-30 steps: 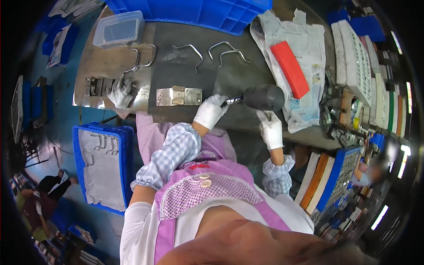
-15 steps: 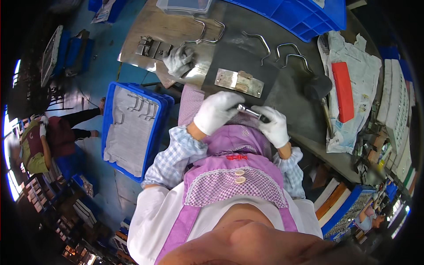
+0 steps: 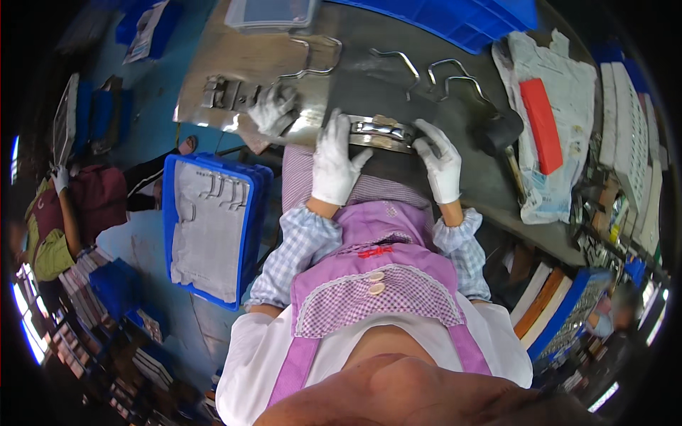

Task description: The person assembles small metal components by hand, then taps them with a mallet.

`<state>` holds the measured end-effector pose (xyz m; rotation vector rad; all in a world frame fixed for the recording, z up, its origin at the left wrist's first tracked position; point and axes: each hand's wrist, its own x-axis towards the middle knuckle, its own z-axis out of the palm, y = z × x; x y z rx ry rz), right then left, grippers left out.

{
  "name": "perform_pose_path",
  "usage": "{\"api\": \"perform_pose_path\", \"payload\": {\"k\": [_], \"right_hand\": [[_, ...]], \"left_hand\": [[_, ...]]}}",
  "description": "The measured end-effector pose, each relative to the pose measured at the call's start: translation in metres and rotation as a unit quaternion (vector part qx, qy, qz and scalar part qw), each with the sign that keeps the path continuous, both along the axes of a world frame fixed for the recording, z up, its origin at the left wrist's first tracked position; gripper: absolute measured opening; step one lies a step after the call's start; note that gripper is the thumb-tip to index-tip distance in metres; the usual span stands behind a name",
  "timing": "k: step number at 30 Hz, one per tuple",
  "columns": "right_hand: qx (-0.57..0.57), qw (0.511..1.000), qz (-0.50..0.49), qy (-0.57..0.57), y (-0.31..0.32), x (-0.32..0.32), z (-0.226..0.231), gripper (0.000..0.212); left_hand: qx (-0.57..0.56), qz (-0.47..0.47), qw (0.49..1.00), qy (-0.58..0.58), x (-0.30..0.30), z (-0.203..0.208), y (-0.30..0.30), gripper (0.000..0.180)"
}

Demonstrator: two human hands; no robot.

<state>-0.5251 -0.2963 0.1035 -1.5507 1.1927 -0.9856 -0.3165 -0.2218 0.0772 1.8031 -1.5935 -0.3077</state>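
Observation:
A short shiny metal handle [image 3: 382, 129] lies lengthwise over the flat metal plate [image 3: 387, 144], which has brownish patches on it. My left hand [image 3: 335, 162], in a white glove, rests at the plate's left end with its fingers stretched forward and its thumb spread away. At the right end is my right hand [image 3: 442, 163], also gloved, its thumb and fingers apart beside the handle's tip. Whether the fingertips press on the handle or only on the plate cannot be made out.
Bent metal rods [image 3: 316, 64] lie beyond my hands. On the left are a metal clamp-like fixture [image 3: 231, 94], a crumpled white glove [image 3: 272, 110] and a paper-lined blue crate [image 3: 240, 284]. A red block [image 3: 541, 126] and a dark mallet-like tool [image 3: 501, 133] lie right. A person [image 3: 78, 206] is far left.
The shiny handle, held between both hands over my lap, has moved forward onto the plate. My hands have spread apart to the plate's two ends.

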Motion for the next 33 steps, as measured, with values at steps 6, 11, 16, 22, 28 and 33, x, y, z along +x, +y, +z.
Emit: {"api": "perform_pose_path", "payload": {"k": [6, 11, 16, 22, 28, 33], "right_hand": [[-0.205, 0.949, -0.008, 0.241, 0.019, 0.0, -0.04, 0.043], [-0.235, 0.951, -0.014, 0.199, 0.013, 0.003, -0.04, 0.051], [-0.145, 0.985, -0.061, 0.066, 0.0, 0.014, -0.039, 0.052], [-0.033, 0.998, -0.059, -0.003, -0.012, 0.021, -0.039, 0.053], [-0.022, 0.997, -0.06, 0.036, -0.018, 0.016, -0.032, 0.051], [-0.022, 0.998, -0.063, 0.006, -0.014, 0.023, -0.031, 0.048]], "left_hand": [[0.016, 0.008, 0.999, -0.038, -0.001, -0.002, -0.003, 0.079], [-0.086, -0.002, 0.995, 0.049, 0.016, -0.018, -0.013, 0.065], [-0.073, -0.006, 0.997, -0.005, 0.026, -0.009, -0.037, 0.058], [0.031, 0.035, 0.998, 0.029, 0.031, 0.012, -0.059, 0.056], [0.102, 0.05, 0.992, 0.051, 0.032, 0.026, -0.073, 0.066], [0.088, 0.059, 0.991, 0.084, 0.037, 0.018, -0.069, 0.066]]}}
